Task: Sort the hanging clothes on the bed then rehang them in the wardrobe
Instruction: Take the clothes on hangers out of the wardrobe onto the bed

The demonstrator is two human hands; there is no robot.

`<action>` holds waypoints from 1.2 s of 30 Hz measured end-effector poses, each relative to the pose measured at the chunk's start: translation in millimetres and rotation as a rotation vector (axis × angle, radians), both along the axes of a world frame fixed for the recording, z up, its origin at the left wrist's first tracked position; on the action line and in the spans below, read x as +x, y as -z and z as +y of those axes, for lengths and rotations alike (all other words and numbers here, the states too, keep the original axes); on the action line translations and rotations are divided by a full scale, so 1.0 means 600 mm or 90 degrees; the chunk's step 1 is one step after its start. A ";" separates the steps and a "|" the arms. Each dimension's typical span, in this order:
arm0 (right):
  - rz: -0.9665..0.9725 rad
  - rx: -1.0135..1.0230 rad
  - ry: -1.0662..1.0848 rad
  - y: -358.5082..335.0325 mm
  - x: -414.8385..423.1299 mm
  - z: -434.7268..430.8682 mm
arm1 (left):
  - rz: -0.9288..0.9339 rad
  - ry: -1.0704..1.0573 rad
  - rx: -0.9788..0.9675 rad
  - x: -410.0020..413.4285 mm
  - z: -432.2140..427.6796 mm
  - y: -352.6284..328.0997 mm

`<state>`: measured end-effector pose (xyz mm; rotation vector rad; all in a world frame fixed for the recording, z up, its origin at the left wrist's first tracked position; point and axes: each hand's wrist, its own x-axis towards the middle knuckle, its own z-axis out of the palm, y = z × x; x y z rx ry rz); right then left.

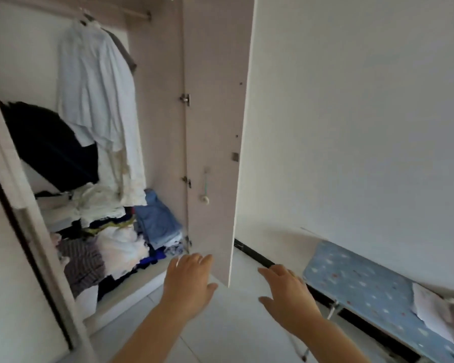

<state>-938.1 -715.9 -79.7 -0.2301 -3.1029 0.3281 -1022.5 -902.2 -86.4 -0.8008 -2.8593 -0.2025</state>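
Two bare forearms reach forward from the bottom edge, and both hands are released, fingers loosely spread and holding nothing. The left hand (189, 281) lies at the foot of the open wardrobe door (212, 127); whether its fingertips touch the panel cannot be told. The right hand (286, 292) hovers on the far side of that door's edge, so the door stands edge-on between the two.

The hanging clothes are high and to the left of both hands, inside the wardrobe: a white shirt (97, 100) on a hanger, with a grey garment (123, 51) just behind it, both on the rail (139, 13). Their long axis runs straight down from the rail. The left hand is the nearer and is on the open side of the door, so a lift up and leftward probably falls to it.

Below the shirt, a dark garment (47, 145) and a heap of folded clothes (110, 231) fill the wardrobe floor. The room has a pale tiled floor (233, 323), a bare white wall (351, 100) and, at the right, a blue patterned ironing board (372, 292). No bed is in view.
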 end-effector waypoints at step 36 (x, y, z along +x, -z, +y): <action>0.259 0.040 -0.442 -0.292 -1.133 -0.249 | 0.230 -0.334 0.088 -0.959 -0.223 -0.251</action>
